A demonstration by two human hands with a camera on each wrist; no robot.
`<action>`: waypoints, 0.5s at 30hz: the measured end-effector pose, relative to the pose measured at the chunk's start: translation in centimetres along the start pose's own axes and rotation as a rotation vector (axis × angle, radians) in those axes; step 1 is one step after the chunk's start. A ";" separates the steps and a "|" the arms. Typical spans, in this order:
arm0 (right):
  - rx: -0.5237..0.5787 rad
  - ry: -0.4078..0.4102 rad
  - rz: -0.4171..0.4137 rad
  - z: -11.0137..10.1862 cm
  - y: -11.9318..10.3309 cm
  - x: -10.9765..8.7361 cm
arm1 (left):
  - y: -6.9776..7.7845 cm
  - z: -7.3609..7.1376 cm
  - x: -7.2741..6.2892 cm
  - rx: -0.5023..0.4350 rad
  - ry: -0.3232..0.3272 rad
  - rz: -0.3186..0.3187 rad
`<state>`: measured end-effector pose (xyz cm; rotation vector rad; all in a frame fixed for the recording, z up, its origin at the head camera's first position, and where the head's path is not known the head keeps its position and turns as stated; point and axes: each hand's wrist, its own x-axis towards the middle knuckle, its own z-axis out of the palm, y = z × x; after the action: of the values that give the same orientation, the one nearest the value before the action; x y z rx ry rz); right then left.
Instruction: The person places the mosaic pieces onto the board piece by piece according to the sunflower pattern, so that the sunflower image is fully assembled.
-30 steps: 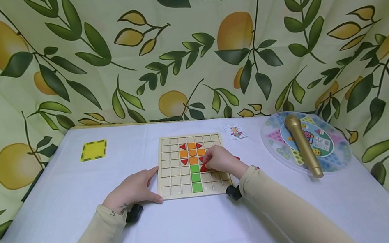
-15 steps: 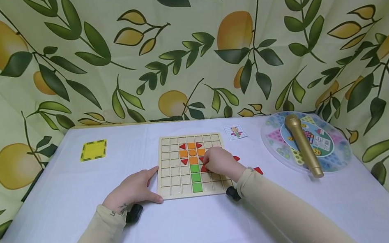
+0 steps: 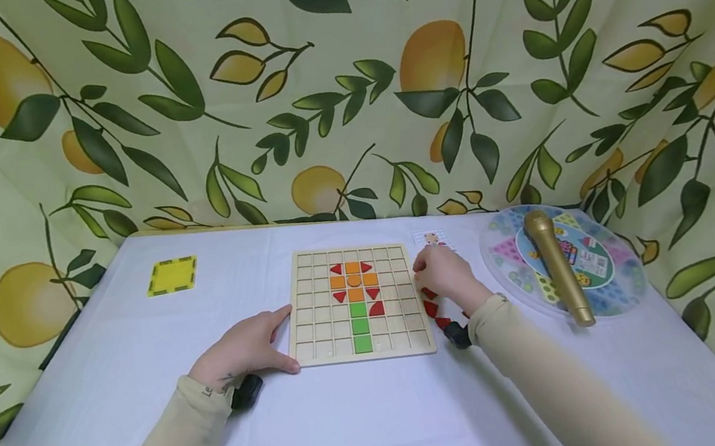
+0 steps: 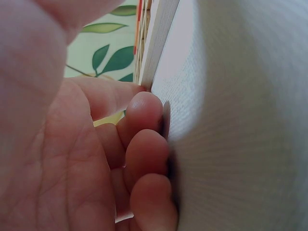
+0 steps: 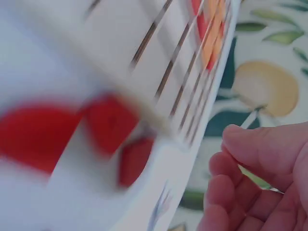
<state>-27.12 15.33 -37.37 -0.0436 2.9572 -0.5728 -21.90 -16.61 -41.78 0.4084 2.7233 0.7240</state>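
Draped all round in lemon-print cloth, covering a white table (image 3: pixel 371 419). Lying far left: yellow card (image 3: pixel 172 275). Resting flat against the near-left edge of the wooden grid board (image 3: pixel 319 339): left hand (image 3: pixel 241 350), fingers relaxed, holding nothing. Sitting in the board's grid: a red, orange and green flower pattern (image 3: pixel 355 295). Hovering just right of the board over loose red pieces (image 3: pixel 434 309): right hand (image 3: pixel 445 275), fingers loosely curled, possibly pinching one, too blurred to tell. Lying far right: gold microphone (image 3: pixel 557 267) on a round plate (image 3: pixel 620 281). Risking a nudged board, scattering seated tiles.
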 end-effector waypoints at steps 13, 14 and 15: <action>-0.097 -0.107 0.074 1.3 2.7 0.0 | 0.2 -0.1 -0.2 0.011 -0.003 -0.005; -0.101 -0.103 0.072 1.3 2.7 0.0 | 0.2 -0.1 -0.2 0.013 -0.002 -0.004; -0.098 -0.100 0.071 1.3 2.7 0.0 | 0.2 -0.1 -0.2 0.013 -0.003 -0.002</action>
<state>-26.96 17.36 -39.63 0.0225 2.8737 -0.4035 -21.76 -16.54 -41.52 0.4099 2.7266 0.7051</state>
